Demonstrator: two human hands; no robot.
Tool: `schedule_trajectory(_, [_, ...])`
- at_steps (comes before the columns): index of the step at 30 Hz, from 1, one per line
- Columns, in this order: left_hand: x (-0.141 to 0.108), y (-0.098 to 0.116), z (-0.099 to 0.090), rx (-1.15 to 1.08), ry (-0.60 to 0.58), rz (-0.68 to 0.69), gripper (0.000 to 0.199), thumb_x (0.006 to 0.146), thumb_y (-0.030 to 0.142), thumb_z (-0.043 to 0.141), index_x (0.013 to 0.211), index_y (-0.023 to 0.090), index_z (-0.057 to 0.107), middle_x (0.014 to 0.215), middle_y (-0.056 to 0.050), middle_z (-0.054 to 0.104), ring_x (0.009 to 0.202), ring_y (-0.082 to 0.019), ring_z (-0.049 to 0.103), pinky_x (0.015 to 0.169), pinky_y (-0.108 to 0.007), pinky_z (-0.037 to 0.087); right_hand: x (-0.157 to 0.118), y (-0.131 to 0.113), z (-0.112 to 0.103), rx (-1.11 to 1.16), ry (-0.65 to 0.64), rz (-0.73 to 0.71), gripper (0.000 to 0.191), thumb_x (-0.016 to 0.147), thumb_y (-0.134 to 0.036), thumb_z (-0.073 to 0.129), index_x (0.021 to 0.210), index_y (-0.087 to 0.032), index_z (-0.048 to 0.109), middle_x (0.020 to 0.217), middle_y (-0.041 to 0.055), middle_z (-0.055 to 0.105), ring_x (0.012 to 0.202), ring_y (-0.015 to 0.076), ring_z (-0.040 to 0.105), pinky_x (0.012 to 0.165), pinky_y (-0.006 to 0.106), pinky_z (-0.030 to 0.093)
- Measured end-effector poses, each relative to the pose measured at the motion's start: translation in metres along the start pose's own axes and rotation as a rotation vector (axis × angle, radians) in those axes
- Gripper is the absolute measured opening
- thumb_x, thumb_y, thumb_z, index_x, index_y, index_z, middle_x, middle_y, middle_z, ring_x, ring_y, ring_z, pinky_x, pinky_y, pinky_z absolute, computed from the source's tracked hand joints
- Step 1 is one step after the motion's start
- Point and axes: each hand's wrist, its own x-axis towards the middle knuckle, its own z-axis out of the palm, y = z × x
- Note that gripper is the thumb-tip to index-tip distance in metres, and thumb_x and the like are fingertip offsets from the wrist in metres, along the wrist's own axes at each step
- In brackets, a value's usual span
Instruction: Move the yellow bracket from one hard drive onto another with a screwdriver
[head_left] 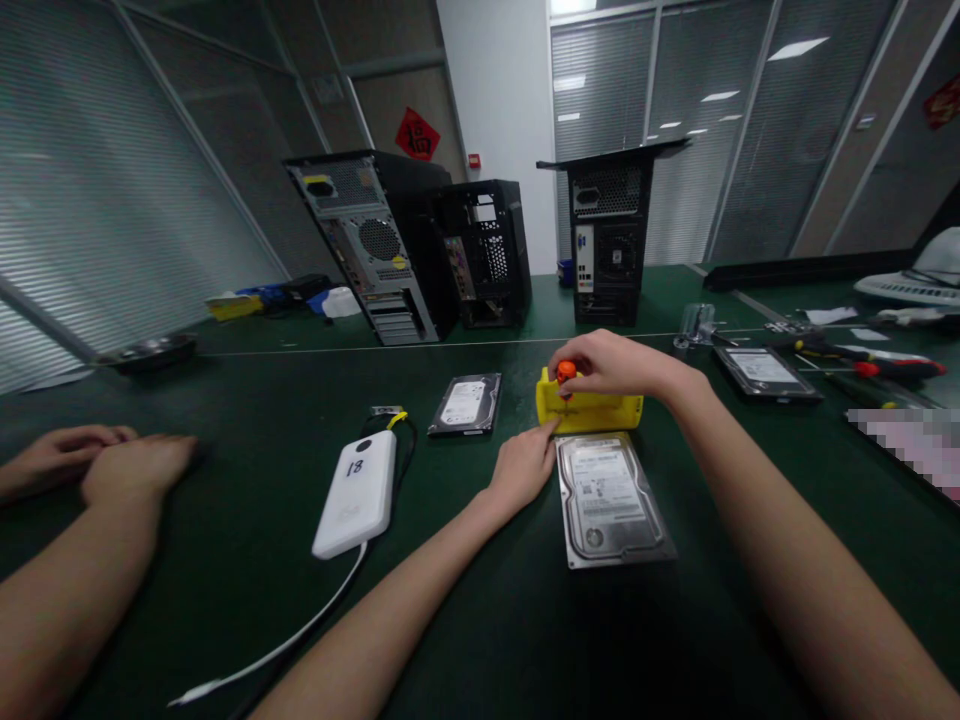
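Note:
Fingers of my right hand [604, 362] are closed round the orange handle of a small screwdriver [567, 372], held upright over a yellow case [600, 412]. My left hand [525, 462] rests on the table with a fingertip against the case's front left part; its other fingers look curled and partly hidden, and I cannot make out whether they hold anything. Just in front of the case lies a silver hard drive [611, 500], label up, close to my left hand. Another hard drive [466, 404] lies to the left, apart from both hands.
A white power bank [358, 492] with a cable lies left of my forearm. Another person's hands [135, 465] rest at the far left. Computer cases [405, 240] and a black tower [611, 240] stand behind. At right are another drive [765, 372] and pliers [840, 350].

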Motion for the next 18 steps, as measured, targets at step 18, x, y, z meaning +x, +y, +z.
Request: schedule_trajectory(18, [-0.0009,0.0020,-0.0002,0.049,-0.010,-0.019,0.041,0.092,0.026,0.034,0.132,0.018,0.043,0.106,-0.009,0.066,0.092,-0.021,0.063,0.080,-0.030,0.047,-0.0003,0.0025,0.0017,0.025,0.007,-0.003,0.026,0.076,-0.028,0.058,0.099,-0.019,0.067,0.090,0.0041,0.068,0.074,0.0142,0.058,0.065,0.024,0.041])
